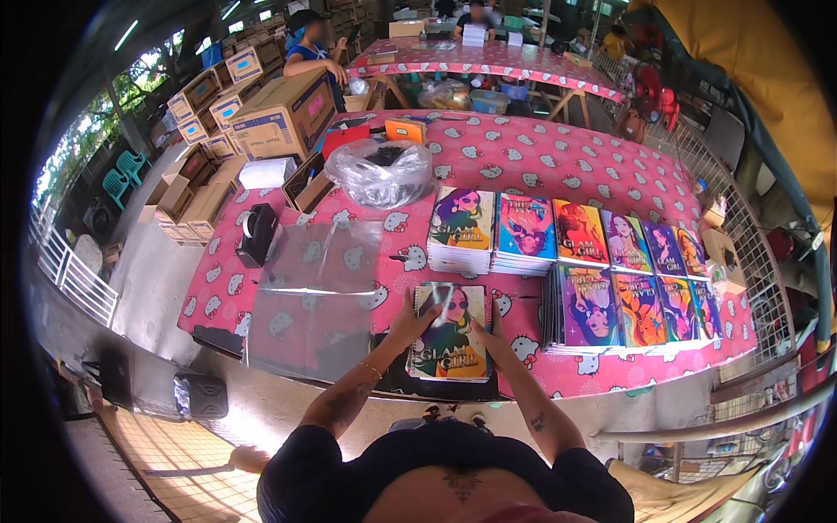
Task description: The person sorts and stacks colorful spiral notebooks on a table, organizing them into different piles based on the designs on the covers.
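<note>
A small stack of spiral notebooks [451, 359], with an illustrated figure in sunglasses on the top cover, lies at the table's near edge in front of me. My left hand [418, 322] grips its left side, with the thumb over the cover. On the opposite side my right hand [488, 338] presses against the stack's edge, thumb on top. A glossy glare crosses the upper part of the cover; I cannot tell whether it is plastic film. Left of the stack lie clear plastic sheets [314, 301]. Beyond and to the right stand several piles of colourful notebooks [581, 234].
A black tape dispenser [258, 235] stands at the table's left. Farther back are a clear plastic bag [379, 174] and an orange box [405, 131]. Large cardboard boxes [283, 118] rise at the back left. A person [309, 61] is beside them; another sits at the far table [514, 59].
</note>
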Demonstrator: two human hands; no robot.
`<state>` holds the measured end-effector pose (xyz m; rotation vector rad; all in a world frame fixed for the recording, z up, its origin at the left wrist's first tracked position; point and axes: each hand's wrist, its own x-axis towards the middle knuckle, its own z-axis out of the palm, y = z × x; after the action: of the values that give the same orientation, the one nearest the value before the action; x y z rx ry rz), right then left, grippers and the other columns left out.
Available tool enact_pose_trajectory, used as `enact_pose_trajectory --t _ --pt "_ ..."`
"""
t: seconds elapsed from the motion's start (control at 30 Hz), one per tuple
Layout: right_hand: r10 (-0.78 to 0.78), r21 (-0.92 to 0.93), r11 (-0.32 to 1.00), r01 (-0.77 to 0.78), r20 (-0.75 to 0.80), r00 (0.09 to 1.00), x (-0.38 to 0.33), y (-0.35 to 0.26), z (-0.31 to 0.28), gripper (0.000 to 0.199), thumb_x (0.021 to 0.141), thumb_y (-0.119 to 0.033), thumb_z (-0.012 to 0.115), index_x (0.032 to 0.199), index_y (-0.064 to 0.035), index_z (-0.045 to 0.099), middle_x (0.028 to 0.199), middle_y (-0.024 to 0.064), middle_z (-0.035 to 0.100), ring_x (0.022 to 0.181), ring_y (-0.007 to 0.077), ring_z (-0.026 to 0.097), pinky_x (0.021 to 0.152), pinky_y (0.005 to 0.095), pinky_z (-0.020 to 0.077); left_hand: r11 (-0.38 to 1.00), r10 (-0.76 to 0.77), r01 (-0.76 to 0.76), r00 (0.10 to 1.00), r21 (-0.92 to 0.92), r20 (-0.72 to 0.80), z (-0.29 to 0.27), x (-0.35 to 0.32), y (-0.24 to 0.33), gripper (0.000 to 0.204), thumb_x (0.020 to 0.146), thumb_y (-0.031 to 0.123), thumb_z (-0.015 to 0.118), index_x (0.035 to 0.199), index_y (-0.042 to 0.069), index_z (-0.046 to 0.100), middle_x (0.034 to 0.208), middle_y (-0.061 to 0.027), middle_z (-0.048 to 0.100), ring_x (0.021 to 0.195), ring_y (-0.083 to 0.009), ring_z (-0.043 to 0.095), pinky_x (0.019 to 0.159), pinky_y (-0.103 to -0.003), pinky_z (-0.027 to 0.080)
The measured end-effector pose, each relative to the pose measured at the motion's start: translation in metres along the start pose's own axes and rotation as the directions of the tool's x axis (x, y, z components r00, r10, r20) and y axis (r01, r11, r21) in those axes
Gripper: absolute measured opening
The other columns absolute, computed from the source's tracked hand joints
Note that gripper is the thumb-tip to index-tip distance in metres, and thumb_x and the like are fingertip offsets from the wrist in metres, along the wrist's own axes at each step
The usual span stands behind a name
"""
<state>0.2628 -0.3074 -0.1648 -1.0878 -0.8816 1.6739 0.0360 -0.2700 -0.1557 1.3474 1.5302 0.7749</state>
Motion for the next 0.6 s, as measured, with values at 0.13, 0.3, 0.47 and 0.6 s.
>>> enact_pose_trajectory --t 0.13,0.3,0.47,0.6 --pt "-0.162 -0.250 0.959 0.135 -0.094 0.982 0.008 0.001 -0.004 0.094 0.092 -0.032 0.065 0.153 -0.0070 -0.001 0.149 0.0198 0.031 0.135 0.0287 0.034 0.108 0.0409 0.0326 0.986 -0.012 0.006 0.999 0.167 0.037 0.000 0.011 0.006 0.108 0.081 0.055 0.068 0.148 -0.009 0.013 0.133 -0.0359 0.045 0.126 -0.0456 0.046 0.100 -0.045 0.042" --pt "-0.810 -0.860 0.283 0.425 0.023 0.586 0.001 -0.102 -0.031 0.083 0.088 -0.030 0.068 0.149 0.0004 0.019 0.147 0.0242 0.032 0.133 0.0364 0.037 0.108 0.0435 0.0332 0.850 0.524 -0.402 0.714 0.341 -0.464 -0.013 0.014 0.061 0.075 0.087 0.032 0.068 0.140 -0.006 0.033 0.127 -0.0324 0.048 0.118 -0.0464 0.050 0.099 -0.047 0.041" --pt "-0.864 -0.942 0.267 0.201 -0.141 0.484 0.056 -0.188 -0.188 0.057 0.086 -0.025 0.067 0.134 -0.0014 0.046 0.132 0.0270 0.047 0.124 0.0423 0.044 0.103 0.0447 0.0384 0.565 0.823 -0.742 0.478 0.361 -0.306 0.069 0.031 0.179 0.060 0.087 0.020 0.066 0.135 -0.005 0.040 0.120 -0.0290 0.052 0.110 -0.0455 0.053 0.095 -0.046 0.043" --pt "-0.852 -0.977 0.125 -0.174 -0.196 0.485 0.070 -0.229 -0.290 0.052 0.080 -0.036 0.070 0.119 -0.0029 0.059 0.117 0.0214 0.058 0.110 0.0398 0.055 0.094 0.0473 0.0457 0.558 0.813 -0.773 0.582 0.301 -0.012 0.184 0.086 0.215 0.062 0.086 0.028 0.068 0.132 -0.004 0.043 0.115 -0.0239 0.055 0.106 -0.0402 0.055 0.090 -0.047 0.046"
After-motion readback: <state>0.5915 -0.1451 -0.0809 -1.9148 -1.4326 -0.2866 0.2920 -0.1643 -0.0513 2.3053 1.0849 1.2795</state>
